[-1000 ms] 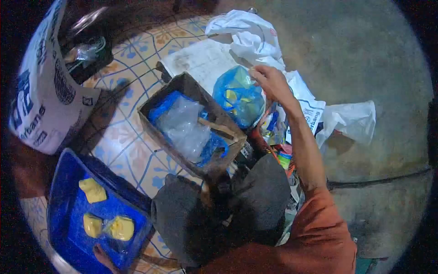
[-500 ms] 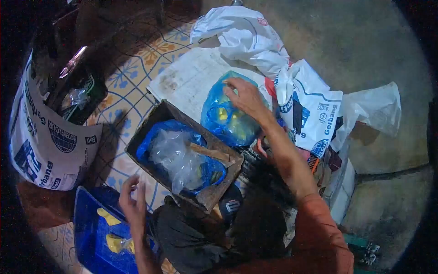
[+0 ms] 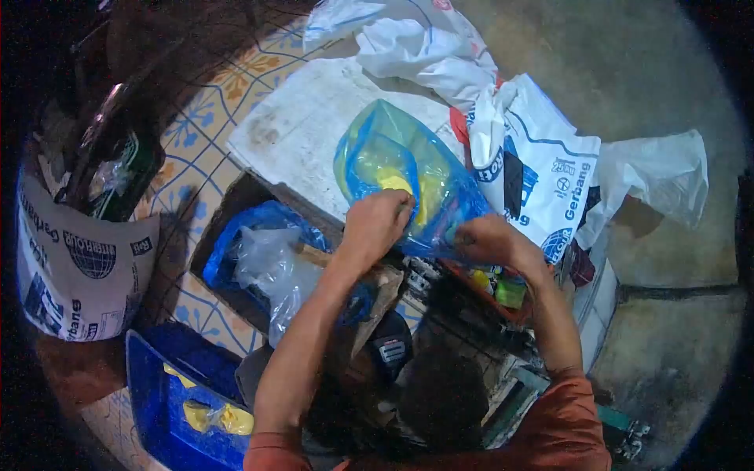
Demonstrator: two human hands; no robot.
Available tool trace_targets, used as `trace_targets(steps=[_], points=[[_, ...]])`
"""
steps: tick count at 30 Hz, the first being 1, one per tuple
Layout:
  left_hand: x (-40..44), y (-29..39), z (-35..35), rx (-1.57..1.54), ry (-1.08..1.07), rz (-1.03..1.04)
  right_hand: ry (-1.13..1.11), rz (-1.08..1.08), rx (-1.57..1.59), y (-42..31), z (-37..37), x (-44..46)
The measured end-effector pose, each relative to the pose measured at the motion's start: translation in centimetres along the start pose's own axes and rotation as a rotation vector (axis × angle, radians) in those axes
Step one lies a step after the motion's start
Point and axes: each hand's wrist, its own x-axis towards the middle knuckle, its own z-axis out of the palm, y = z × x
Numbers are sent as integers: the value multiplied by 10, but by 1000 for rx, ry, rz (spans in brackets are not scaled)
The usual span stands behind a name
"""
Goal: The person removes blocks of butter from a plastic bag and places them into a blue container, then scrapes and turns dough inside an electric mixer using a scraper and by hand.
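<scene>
A translucent blue plastic bag (image 3: 441, 174) with yellow pieces (image 3: 394, 179) inside is stretched between my two hands. My left hand (image 3: 378, 224) is closed on the near left side of the bag, fingers bunched. At the near right corner, my right hand (image 3: 496, 240) also grips the plastic, its fingertips partly hidden. Left of my left forearm lies a crumpled clear plastic bag (image 3: 267, 263) in a box lined with blue plastic (image 3: 224, 235).
At lower left stands a blue bin (image 3: 161, 400) with more yellow pieces (image 3: 228, 418). Printed white sacks (image 3: 550, 169) lie at right, and another printed sack (image 3: 82, 267) is at left. A whitish sheet (image 3: 294, 129) covers the surface beyond the box.
My left hand has moved from beside the blue bin to the blue bag and closed on it. My right hand has shifted to the bag's near right side. The bag is now pulled wider.
</scene>
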Motion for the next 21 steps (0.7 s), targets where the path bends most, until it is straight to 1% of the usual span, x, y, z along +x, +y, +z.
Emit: trace_targets(steps=[1,3,4,5,6,7,9,10,11,13,14,15,16,17,18,19,20,21], points=[[3,-1,6,-2,-12,3,-1,8,10,-10,2,1],[9,-6,17,550,-244,-121,841,5,-52,-40,-3,2],[5,-20,24,575,-170,-122,842,15,-44,-47,-8,7],[3,-11,10,579,-180,-117,810,28,-127,-52,-15,15],[0,-1,-6,587,-152,-174,778,40,-208,-56,-21,23],[-3,6,-18,596,-122,-231,780,47,-200,-63,-26,29],[-13,1,-28,633,-95,-207,1068,-95,-29,-72,-36,42],[-17,-1,-32,661,-62,-187,1020,-172,-95,-63,-28,57],[-18,-1,-34,664,-61,-193,1020,-178,-92,-56,-12,69],[-18,1,-36,693,-80,-175,957,-293,36,-39,18,87],[-16,7,-33,690,-104,-273,955,-297,32,-31,27,86],[-14,10,-31,686,-100,-276,694,-211,17,-23,38,80],[-14,12,-28,717,76,-129,434,-124,3,-19,47,75],[-13,14,-25,743,251,20,432,-125,0,-21,54,71],[-11,15,-21,686,230,85,503,-87,70,-23,63,66],[-8,14,-14,684,230,83,574,-46,141,-27,68,60],[-6,10,-6,682,149,179,635,-4,198,-36,75,59],[-4,6,3,680,68,278,633,-1,199,-42,81,60]])
